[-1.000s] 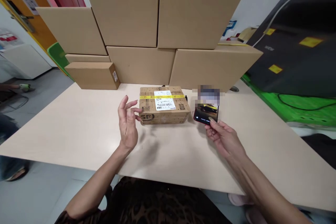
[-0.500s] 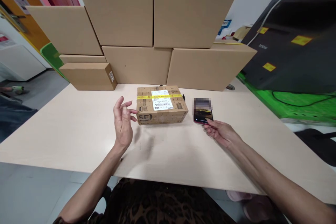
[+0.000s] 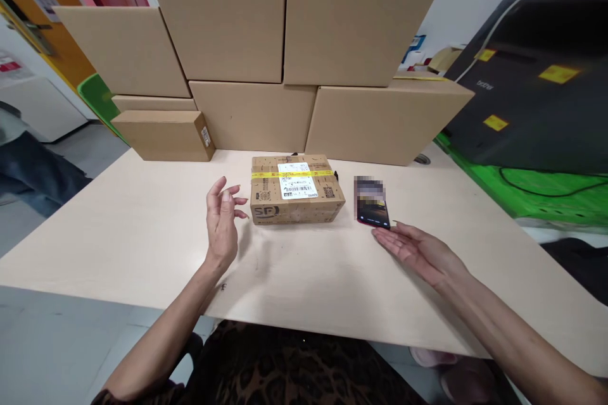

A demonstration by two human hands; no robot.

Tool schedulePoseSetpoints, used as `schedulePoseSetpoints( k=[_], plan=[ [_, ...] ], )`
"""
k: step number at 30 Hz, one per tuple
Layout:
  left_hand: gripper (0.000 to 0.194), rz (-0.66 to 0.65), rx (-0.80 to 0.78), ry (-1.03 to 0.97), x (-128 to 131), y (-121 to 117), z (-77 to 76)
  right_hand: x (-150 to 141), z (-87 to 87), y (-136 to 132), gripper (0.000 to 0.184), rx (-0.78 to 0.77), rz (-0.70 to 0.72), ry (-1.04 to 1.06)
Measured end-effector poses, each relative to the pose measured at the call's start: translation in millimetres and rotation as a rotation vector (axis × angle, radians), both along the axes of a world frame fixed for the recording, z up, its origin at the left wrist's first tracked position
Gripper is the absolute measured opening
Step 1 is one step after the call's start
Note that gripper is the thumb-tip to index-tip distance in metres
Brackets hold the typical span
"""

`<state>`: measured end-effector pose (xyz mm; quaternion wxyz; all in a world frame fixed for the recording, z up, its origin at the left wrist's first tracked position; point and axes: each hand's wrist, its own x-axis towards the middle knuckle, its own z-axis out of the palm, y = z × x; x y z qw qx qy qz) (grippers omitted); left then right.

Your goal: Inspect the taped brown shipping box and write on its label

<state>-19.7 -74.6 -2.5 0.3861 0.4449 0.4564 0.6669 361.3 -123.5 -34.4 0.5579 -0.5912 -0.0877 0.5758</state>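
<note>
Left grip at near left: fingers loosely curled and spread, holding nothing, just beside the left end of the parcel. Right grip at near right: well opened, fingers extended, thumb apart, closed on nothing; at the near edge of the phone, contact not certain. Phone apparently flat on the bench, screen up, right of the parcel and apart from it; far part blurred out.

Step in hand, as judged: letting the phone come to rest. Best done low and level, with fingers parting from the near edge only once full weight is on the bench; no flick, no drag. Advisable also to keep left fingertips off the parcel, against a knock towards the phone.

Count, near to far. Pink shoes below the bench: apparently two. Grips: two. Phone: one. Parcel: one, with one white label and one strip of yellow tape. Small carton at far left: one. Large cartons behind: six visible, three over three. Black case at far right: one, with three yellow tags in sight.
</note>
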Motion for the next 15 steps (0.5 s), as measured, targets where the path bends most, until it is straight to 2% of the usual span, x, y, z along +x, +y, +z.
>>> schedulePoseSetpoints(
  k=[3, 6, 9, 12, 15],
  plan=[
    [0.063, 0.001, -0.078, 0.066, -2, 5, -3.3, -5, -4.9, -7, 0.013, 0.030, -0.017, -0.037],
    [0.070, -0.057, -0.202, 0.101, 1, 13, -7.7, -28, -2.9, -10, 0.016, 0.115, -0.028, -0.095],
    [0.067, -0.200, -0.272, 0.051, 9, 19, -10.5, -65, 3.8, 0, 0.038, 0.250, 0.064, -0.217],
    [0.063, -0.396, -0.246, -0.001, 17, 21, -8.2, -101, 11.0, 17, 0.049, 0.343, 0.233, -0.276],
    [0.071, -0.400, -0.246, -0.015, 17, 20, -0.2, -123, 16.6, 29, 0.058, 0.452, 0.339, -0.270]
  ],
)
